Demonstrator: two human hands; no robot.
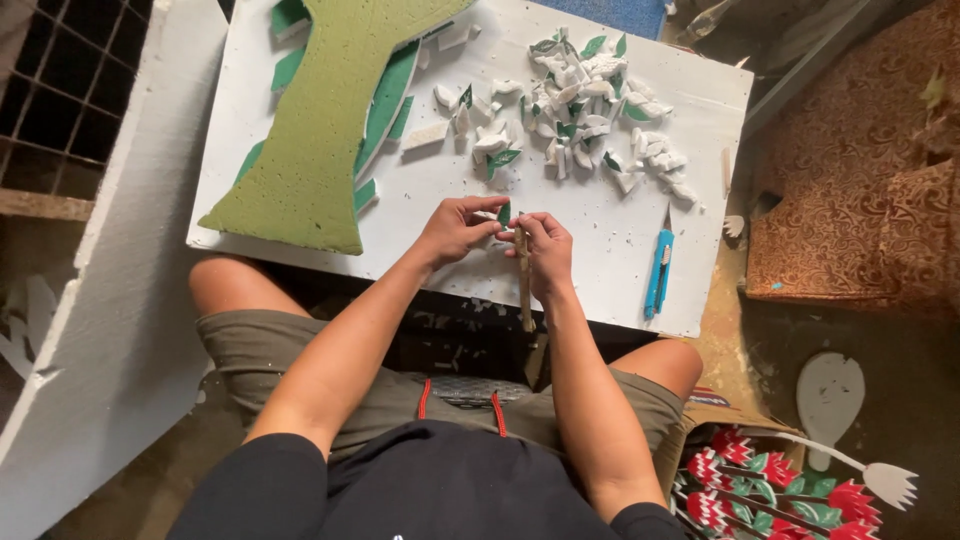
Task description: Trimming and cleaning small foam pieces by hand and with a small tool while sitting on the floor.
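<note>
Head view, looking down on a seated person at a white foam tabletop. We see the left hand and the right hand meeting just over the near edge of the board. The left grip pinches a small leaf piece, green on one face, between thumb and fingertips. The right grip closes around a thin wooden stick, whose upper end sits at the fingers while the rest hangs down past the wrist toward the lap; the leaf lies touching or just above that upper end, and we cannot tell which.

We judge the leaf to be cut foam: very light, stiff enough to keep its shape, yet crumbly and easy to dent, so a soft pinch on its flat faces near the middle suits it better than pressure on the thin tips. The stick looks rigid and light; holding it close to the working end steadies it.

Beyond the grips lies a pile of leaves, white and green. To the right of the right grip rests a blue knife. To the left, beyond the left grip, a green slab covers part of the board.
</note>
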